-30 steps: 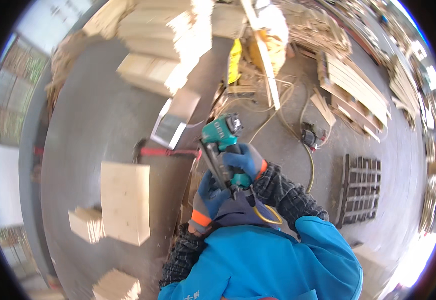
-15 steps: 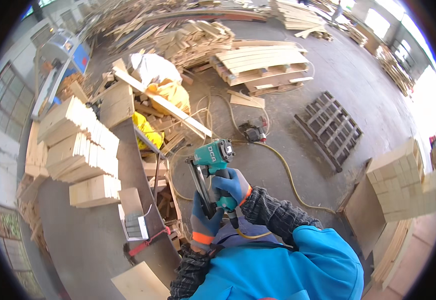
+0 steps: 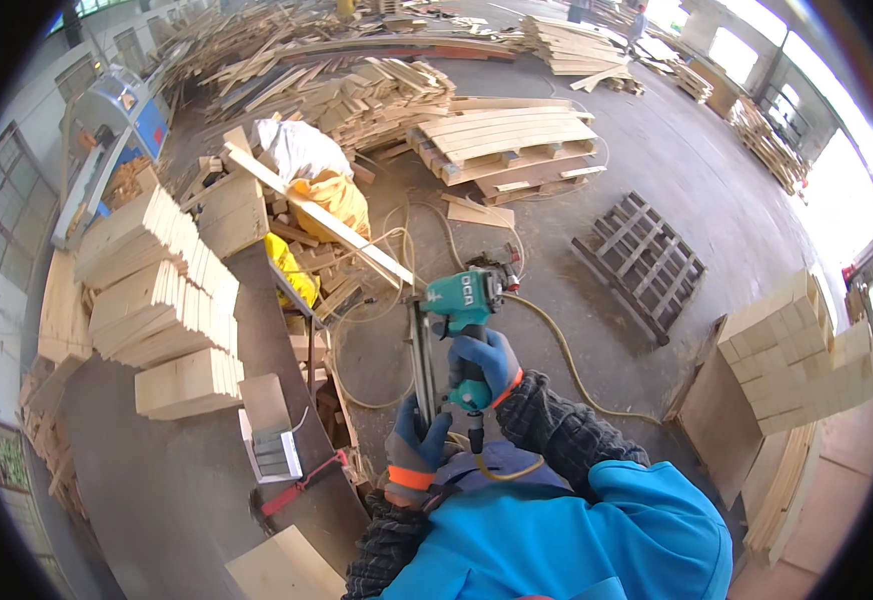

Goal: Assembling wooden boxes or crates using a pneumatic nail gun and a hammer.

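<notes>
A teal and black pneumatic nail gun (image 3: 453,298) is held in front of me, its head up and its long magazine (image 3: 422,365) on the left side. My right hand (image 3: 484,364), in a blue and grey glove with an orange cuff, is wrapped round the handle. At the magazine's lower end, my left hand (image 3: 416,447) is closed in a matching glove; the palm side is hidden. A yellow air hose (image 3: 501,473) runs from the base of the handle. On the bench to the left lies an open white box (image 3: 268,452) with grey metal strips, probably nails.
Stacked wooden boards (image 3: 171,300) stand on the dark bench (image 3: 141,480). A red-handled tool (image 3: 301,487) lies at its edge. Beyond are a scrap heap with sacks (image 3: 306,150), a wooden pallet stack (image 3: 506,135) and a dark pallet (image 3: 640,262). Cut blocks (image 3: 781,355) stand right.
The nail gun has shifted a little to the right and its magazine stands more upright. Both hands have stayed on it, and the view has turned slightly.
</notes>
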